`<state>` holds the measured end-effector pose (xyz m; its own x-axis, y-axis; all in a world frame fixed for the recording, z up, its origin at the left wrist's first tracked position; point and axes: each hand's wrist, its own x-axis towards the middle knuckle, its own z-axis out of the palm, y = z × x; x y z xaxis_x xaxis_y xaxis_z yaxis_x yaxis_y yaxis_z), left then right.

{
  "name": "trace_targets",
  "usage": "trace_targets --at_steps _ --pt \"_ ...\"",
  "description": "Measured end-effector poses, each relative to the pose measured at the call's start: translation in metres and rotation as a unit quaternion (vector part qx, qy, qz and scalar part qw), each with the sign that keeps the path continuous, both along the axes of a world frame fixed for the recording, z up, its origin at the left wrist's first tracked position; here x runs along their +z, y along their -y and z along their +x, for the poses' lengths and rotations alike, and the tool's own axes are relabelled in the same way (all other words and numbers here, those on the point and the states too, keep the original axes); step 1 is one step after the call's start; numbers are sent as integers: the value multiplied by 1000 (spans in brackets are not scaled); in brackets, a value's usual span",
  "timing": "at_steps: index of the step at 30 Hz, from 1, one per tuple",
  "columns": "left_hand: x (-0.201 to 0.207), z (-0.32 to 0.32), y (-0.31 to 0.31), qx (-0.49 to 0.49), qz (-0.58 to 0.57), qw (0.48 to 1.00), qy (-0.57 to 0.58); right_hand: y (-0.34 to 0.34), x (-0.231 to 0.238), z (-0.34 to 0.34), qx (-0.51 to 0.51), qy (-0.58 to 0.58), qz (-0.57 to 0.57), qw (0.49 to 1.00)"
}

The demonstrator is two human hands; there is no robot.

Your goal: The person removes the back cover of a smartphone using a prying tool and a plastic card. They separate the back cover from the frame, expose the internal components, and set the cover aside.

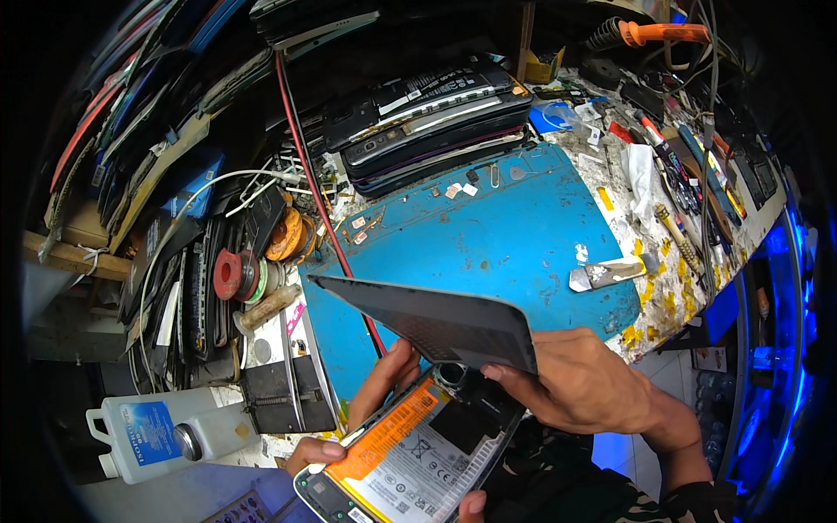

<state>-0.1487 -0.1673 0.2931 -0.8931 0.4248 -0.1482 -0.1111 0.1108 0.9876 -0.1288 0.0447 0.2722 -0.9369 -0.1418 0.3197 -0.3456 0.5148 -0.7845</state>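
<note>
My left hand (pixel 379 383) is wrapped around an opened phone (pixel 462 427), with fingertips along its left edge and a thumb at its lower right edge. The phone's inside faces up, showing a white battery (pixel 401 479) with an orange strip (pixel 384 440) and a round camera opening at the top. In my right hand (pixel 584 383) is a thin dark panel (pixel 436 318), tilted up above the phone's top end. The right thumb presses on its lower edge, close to the phone. Whether panel and phone are still joined is hidden.
A blue work mat (pixel 488 227) lies beyond the phone, with a metal scraper (pixel 610 272) at its right. Stacked phone parts (pixel 427 113) stand at the back. Solder spools (pixel 228 275) and white plastic bottles (pixel 144 436) are left; a red cable (pixel 301 139) crosses the mat.
</note>
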Motion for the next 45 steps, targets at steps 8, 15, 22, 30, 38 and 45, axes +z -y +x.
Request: trace_targets --at_steps 8,15,22,30,38,45 --pt "-23 -8 6 -64 17 990 -121 -3 5 1 1 53 -16 998" --pt "-20 -4 3 -91 167 981 22 -2 25 1 49 152 -35 986" --pt "-26 19 5 116 330 871 345 2 27 -5 66 122 -15 990" --pt "-35 20 -1 115 324 902 260 3 27 -2 42 128 -24 991" --pt "-32 24 -9 39 54 993 -97 5 22 -1 17 144 -42 989" --pt "-36 32 -4 34 17 991 -130 11 13 -1 -11 113 -74 991"
